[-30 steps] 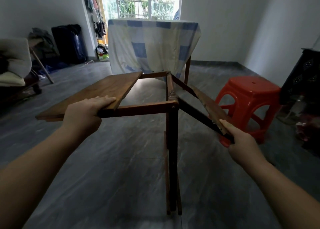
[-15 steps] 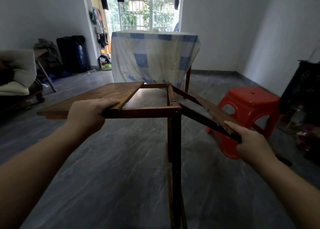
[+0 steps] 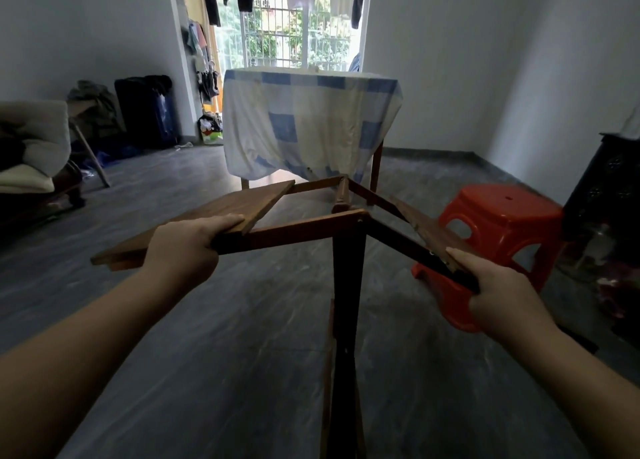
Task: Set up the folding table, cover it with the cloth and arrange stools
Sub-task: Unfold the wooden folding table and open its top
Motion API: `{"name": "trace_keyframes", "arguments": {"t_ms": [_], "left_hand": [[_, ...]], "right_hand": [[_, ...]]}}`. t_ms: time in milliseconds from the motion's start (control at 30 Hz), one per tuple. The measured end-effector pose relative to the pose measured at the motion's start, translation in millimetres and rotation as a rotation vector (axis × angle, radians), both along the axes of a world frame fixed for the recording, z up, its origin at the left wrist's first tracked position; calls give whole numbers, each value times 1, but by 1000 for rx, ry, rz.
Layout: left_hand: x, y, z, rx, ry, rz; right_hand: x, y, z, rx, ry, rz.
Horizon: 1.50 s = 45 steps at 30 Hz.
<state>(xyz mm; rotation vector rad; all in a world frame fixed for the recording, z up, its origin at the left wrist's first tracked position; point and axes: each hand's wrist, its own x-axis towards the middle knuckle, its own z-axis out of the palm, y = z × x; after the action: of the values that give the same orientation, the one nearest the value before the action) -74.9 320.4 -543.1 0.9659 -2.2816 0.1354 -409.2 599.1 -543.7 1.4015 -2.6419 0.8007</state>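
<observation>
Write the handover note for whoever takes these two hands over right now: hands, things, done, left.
Left hand: grips the near edge of the folding table's left leaf, held roughly level.
Right hand: grips the near end of the right leaf, which slopes down toward that hand.
The folding table's centre leg stands on the floor; the top is not yet flat.
Red stool stands just right of it.
A checked cloth drapes another table behind.
Left: level the leaves, cover the table, place stools.
</observation>
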Motion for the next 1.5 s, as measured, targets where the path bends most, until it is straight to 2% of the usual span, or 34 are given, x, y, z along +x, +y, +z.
{"name": "trace_keyframes", "arguments": {"t_ms": [100,267,467,933,1100,1233,1500], "left_hand": [[6,-11,-8,55,17,14],[18,-27,32,-231,-24,-35],[30,-27,61,-323,-145,-59],[22,-20,51,-205,-156,-4],[11,-13,47,-203,-79,0],[15,-24,38,-106,-85,56],[1,-20,9,-12,9,27]], "right_hand": [[-2,-3,5,41,-25,19],[1,0,22,34,92,18],[-4,-6,44,133,259,43],[2,-15,81,220,401,88],[-7,-22,79,201,384,80],[-3,-28,68,147,372,98],[-8,-27,62,110,330,86]]}}
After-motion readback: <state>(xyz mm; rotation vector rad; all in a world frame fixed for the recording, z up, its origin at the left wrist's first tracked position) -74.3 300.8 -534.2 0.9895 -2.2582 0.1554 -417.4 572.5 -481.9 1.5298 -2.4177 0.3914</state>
